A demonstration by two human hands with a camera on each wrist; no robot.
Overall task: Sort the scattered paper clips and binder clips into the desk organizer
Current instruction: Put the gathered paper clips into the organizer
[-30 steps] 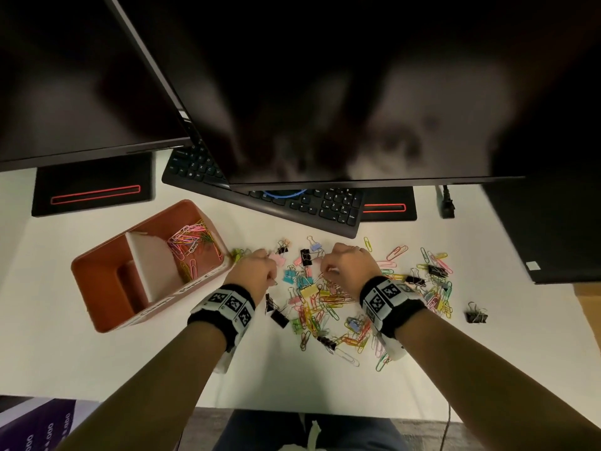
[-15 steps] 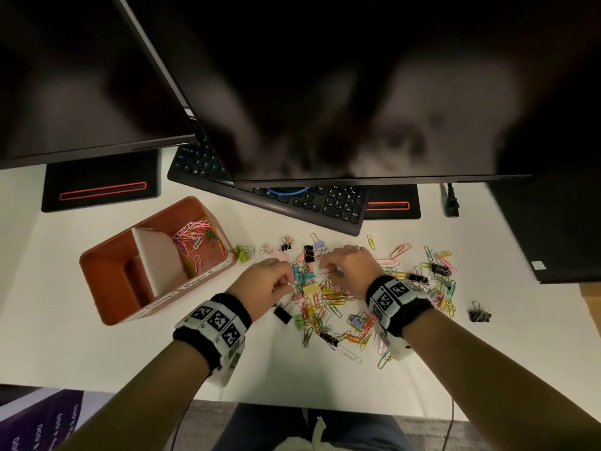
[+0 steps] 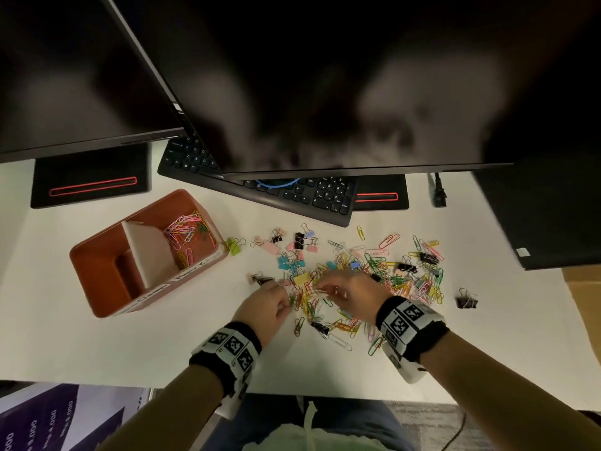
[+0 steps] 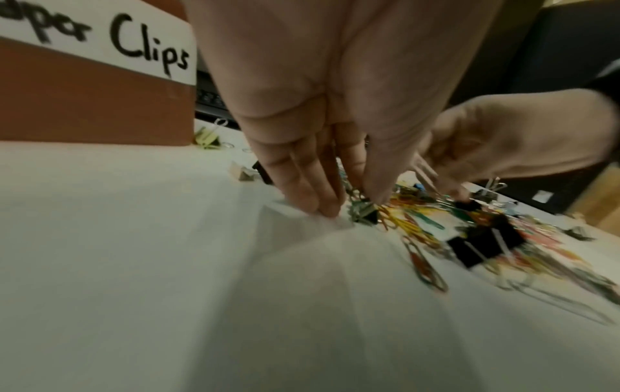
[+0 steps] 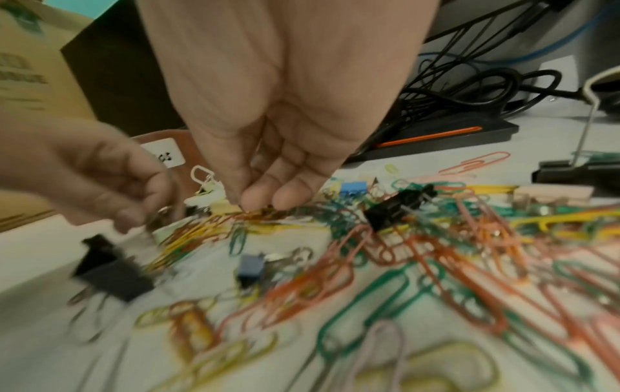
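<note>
An orange desk organizer [image 3: 107,288] stands at the left, with coloured paper clips [image 3: 188,232] in its far right compartment; a label on it reads "Clips" [image 4: 147,50]. A scattered pile of paper clips and binder clips [image 3: 374,275] covers the desk's middle. My left hand [image 3: 287,302] is at the pile's near left edge, thumb and fingers pinching the wire handles of a black binder clip [image 4: 364,213]. My right hand [image 3: 325,289] is just right of it, its fingertips [image 5: 250,204] pinching a paper clip in the pile. Both wrist views are blurred.
A black keyboard [image 3: 292,196] lies beyond the pile under two overhanging monitors [image 3: 325,92]. Black monitor bases [image 3: 91,180] sit at the back. One black binder clip [image 3: 466,301] lies apart at the right. A green binder clip [image 3: 233,246] sits beside the organizer.
Both hands have drawn back toward me, from the pile's far side to its near left part. The black binder clip that lay beside my left hand is now under its fingers.
</note>
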